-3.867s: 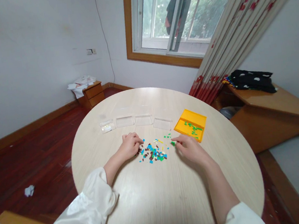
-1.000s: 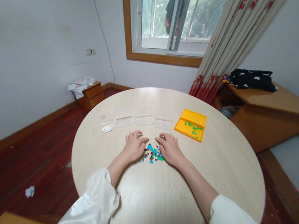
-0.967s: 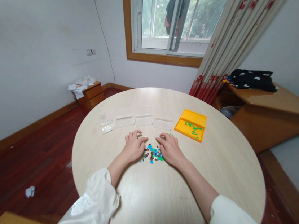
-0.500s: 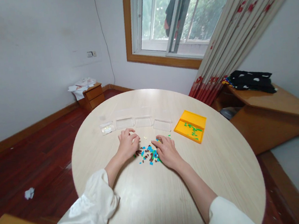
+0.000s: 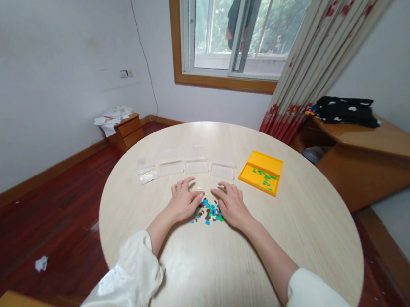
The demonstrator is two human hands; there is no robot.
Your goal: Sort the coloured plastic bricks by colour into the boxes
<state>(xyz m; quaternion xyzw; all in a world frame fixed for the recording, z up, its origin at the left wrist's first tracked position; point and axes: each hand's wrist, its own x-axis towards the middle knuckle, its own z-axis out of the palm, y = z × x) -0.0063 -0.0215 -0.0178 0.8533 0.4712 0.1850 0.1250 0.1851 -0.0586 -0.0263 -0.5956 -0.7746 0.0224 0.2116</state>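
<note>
A loose pile of small building bricks (image 5: 208, 212), blue, brown, green and pale, lies on the round table (image 5: 205, 273). At its left edge rests my left hand (image 5: 184, 201), fingers apart, thumb reaching over the bricks. My right hand (image 5: 233, 205) is against the pile's right side, its fingers spread and slightly bent. Neither hand shows anything gripped. A few pale bricks lie between the fingertips, beyond the pile. Bricks under the palms are hidden.
Behind the hands stand clear plastic trays (image 5: 171, 168) in a row; the leftmost tray (image 5: 148, 175) holds pale pieces. To the right, an open yellow case (image 5: 260, 173) holds green bricks. A person (image 5: 236, 15) is outside the window.
My left hand has shifted right, onto the pile's left edge, covering brown bricks there. My right hand has moved slightly right. The pile looks more gathered.
</note>
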